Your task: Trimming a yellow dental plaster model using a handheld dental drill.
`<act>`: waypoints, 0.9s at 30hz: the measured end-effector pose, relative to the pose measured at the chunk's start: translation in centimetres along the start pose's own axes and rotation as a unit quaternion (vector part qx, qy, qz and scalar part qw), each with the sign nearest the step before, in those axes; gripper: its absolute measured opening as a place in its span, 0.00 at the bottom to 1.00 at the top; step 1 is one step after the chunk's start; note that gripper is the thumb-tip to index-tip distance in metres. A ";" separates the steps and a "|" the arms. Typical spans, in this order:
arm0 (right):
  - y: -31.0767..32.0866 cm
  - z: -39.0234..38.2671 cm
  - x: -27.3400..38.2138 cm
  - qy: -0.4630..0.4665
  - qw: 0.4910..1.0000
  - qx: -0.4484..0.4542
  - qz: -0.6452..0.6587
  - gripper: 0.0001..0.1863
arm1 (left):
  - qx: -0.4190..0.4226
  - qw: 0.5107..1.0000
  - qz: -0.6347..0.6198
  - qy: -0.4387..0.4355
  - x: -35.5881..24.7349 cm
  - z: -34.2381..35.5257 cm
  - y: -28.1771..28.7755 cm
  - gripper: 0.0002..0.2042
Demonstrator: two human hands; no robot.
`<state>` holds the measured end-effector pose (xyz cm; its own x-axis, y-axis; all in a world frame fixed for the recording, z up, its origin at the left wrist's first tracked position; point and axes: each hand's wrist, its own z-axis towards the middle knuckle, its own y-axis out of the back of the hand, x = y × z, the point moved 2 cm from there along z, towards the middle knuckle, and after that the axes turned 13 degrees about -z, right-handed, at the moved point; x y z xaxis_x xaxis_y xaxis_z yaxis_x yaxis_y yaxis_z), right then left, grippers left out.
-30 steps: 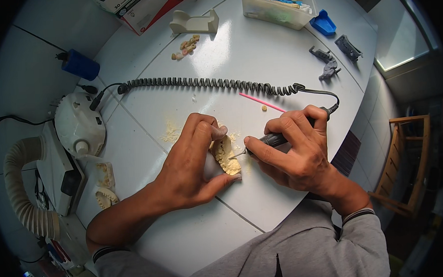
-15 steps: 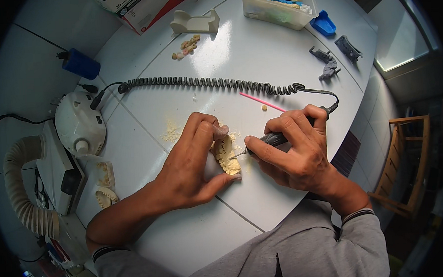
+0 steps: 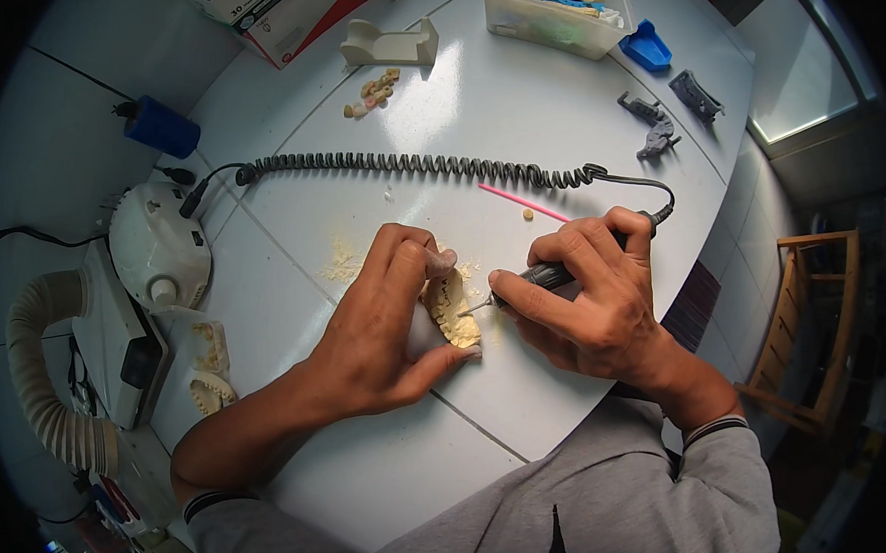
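Note:
My left hand [image 3: 380,325] grips a yellowish plaster dental cast [image 3: 452,311] against the white tiled worktop [image 3: 514,93], thumb below and fingers above it. My right hand [image 3: 589,299] holds a dark rotary handpiece [image 3: 553,274] like a pen. Its thin bur tip touches the cast's right side. A black coiled cable [image 3: 407,163] runs from the handpiece across the worktop to a white motor unit [image 3: 156,246] at the left. Yellow plaster dust [image 3: 344,264] lies around the cast.
A pink stick [image 3: 521,201] lies behind my right hand. Further back stand a clear tub of casts [image 3: 554,10], a beige holder [image 3: 388,44], loose teeth pieces [image 3: 373,90], grey articulator parts [image 3: 656,125] and a blue tray [image 3: 646,48]. A ribbed suction hose [image 3: 43,388] and two casts [image 3: 208,374] sit left.

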<state>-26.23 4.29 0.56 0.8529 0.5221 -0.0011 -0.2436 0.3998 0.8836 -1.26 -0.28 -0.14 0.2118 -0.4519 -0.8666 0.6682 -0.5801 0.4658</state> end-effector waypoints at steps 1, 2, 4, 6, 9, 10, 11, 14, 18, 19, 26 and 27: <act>0.0 0.0 0.0 0.000 1.000 0.000 -0.001 0.15 | -0.001 1.000 -0.002 0.001 0.0 0.0 0.0 0.41; 0.0 0.0 0.0 0.000 1.000 0.000 -0.001 0.15 | -0.001 1.000 -0.002 0.001 0.0 0.0 0.0 0.41; 0.0 0.0 0.0 0.000 1.000 0.001 0.001 0.16 | -0.001 1.000 0.002 -0.008 0.1 0.0 0.0 0.41; 0.0 0.0 -0.1 0.001 1.000 0.000 0.002 0.16 | -0.001 1.000 0.001 -0.005 0.0 0.0 0.0 0.41; 0.1 0.0 0.0 0.000 1.000 0.001 0.004 0.16 | 0.001 1.000 -0.001 0.001 0.0 0.0 0.0 0.41; 0.1 0.1 0.0 0.000 1.000 0.002 0.006 0.16 | 0.001 1.000 -0.001 0.005 0.0 0.0 0.1 0.41; 0.0 0.0 0.0 0.000 1.000 0.002 0.007 0.16 | 0.001 1.000 -0.001 0.006 -0.2 0.0 0.1 0.41; 0.0 -0.1 -0.1 -0.004 1.000 0.000 0.007 0.16 | 0.001 1.000 -0.019 0.010 -0.8 0.3 0.2 0.37; -0.1 0.1 -0.1 0.006 1.000 -0.010 -0.001 0.16 | 0.002 1.000 -0.022 0.019 -0.8 0.2 0.2 0.37; -0.1 0.0 -0.1 0.006 1.000 -0.012 -0.002 0.16 | 0.002 1.000 -0.025 0.019 -0.8 0.2 0.2 0.36; -0.2 0.1 -0.1 0.006 1.000 -0.010 -0.003 0.17 | 0.001 1.000 -0.023 0.015 -0.7 0.2 0.2 0.36; -0.2 0.0 -0.1 0.006 1.000 -0.010 -0.002 0.17 | 0.000 1.000 -0.024 0.018 -0.8 0.2 0.2 0.36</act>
<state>-26.22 4.16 0.40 0.8487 0.5288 -0.0099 -0.2499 0.4174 0.8737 -1.47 -0.22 0.64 0.2040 -0.3989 -0.8940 0.6783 -0.6008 0.4229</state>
